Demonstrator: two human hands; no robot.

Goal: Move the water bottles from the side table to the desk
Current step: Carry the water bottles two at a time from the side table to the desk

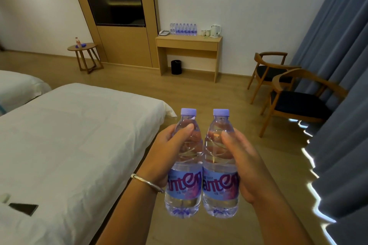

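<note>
The left hand (169, 151) grips one water bottle (184, 165) and the right hand (243, 161) grips a second bottle (220, 165); both stand upright, touching, above the wooden floor (209, 93). At the far wall the worktop (189, 41) carries a row of bottles (184, 29), a kettle (215, 30) and a phone (163, 33). A white bed (69, 135) lies at the left, two chairs (294, 93) and a curtain (338, 45) at the right.
</note>
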